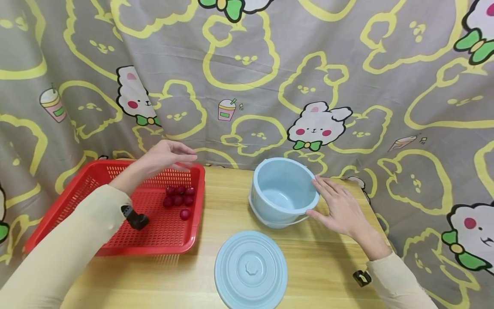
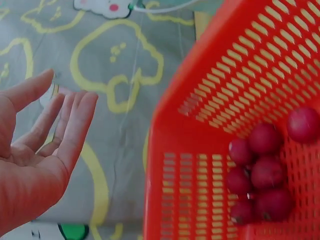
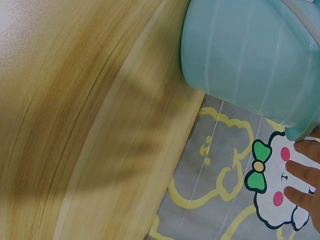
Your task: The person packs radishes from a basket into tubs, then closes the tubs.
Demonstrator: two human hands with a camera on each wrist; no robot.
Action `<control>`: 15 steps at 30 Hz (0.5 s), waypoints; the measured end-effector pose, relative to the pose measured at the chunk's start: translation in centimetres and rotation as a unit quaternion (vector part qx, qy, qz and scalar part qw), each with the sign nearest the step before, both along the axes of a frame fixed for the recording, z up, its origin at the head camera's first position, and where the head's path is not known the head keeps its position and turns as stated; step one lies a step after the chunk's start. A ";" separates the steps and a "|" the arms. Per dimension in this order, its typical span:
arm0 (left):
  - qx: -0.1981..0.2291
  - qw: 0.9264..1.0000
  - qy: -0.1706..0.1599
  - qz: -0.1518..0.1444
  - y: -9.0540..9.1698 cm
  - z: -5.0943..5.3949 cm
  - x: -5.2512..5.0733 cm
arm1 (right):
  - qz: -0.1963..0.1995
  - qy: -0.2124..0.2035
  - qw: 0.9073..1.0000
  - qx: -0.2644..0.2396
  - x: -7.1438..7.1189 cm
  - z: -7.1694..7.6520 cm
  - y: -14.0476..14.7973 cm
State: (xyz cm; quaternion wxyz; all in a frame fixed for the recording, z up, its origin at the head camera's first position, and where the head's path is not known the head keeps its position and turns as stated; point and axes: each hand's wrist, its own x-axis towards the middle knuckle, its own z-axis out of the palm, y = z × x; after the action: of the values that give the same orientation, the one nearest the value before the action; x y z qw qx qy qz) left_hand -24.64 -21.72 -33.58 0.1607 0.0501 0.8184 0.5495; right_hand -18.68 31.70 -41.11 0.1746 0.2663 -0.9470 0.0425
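My left hand point(image 1: 167, 156) hovers over the far right part of a red plastic basket point(image 1: 199, 197), fingers loosely bent and nothing between them. In the basket lie several small round dark-red fruits point(image 1: 178, 200), most clustered near its right wall and one a little apart. With fairly straight fingers, my right hand point(image 1: 341, 210) touches the right side of the rim of a light-blue bucket point(image 1: 266, 206). The bucket stands upright without its lid, and no contents show inside. In the right wrist view only some fingertips point(image 3: 302, 172) appear beside the bucket's rim.
A round light-blue lid point(image 1: 251, 270) lies flat on the wooden table point(image 1: 316, 266), in front of the bucket. The bucket's thin handle point(image 1: 295, 222) hangs down at its front. A patterned grey curtain point(image 1: 247, 56) hangs behind the table and along its right side.
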 end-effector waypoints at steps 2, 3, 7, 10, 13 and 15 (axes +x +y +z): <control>-0.004 1.000 -0.001 0.004 -0.9 -0.4 0.1 | -0.001 -0.001 1.000 0.000 0.0 0.0 0.0; -0.006 1.000 -0.001 0.004 -1.3 -0.6 0.1 | -0.001 -0.001 1.000 0.000 0.0 0.0 0.0; -0.014 1.000 -0.004 0.008 -2.9 -1.5 0.0 | 0.000 0.000 1.000 0.000 0.0 0.1 0.0; -0.030 1.000 -0.005 0.008 -3.9 -2.0 0.0 | -0.001 0.001 1.000 0.001 0.1 0.1 -0.1; -0.043 0.999 -0.008 0.007 -4.9 -2.6 0.0 | -0.001 0.001 1.000 0.002 0.1 0.1 -0.1; -0.044 0.999 -0.012 0.007 -5.6 -2.9 -0.1 | -0.002 0.000 1.000 0.002 0.1 0.1 -0.1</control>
State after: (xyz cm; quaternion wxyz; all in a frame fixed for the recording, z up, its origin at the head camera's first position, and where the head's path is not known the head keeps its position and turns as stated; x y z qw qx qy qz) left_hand -24.71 -27.27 -36.46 0.1687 0.0307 0.8403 0.5144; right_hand -18.60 31.62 -41.05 0.1746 0.2650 -0.9475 0.0405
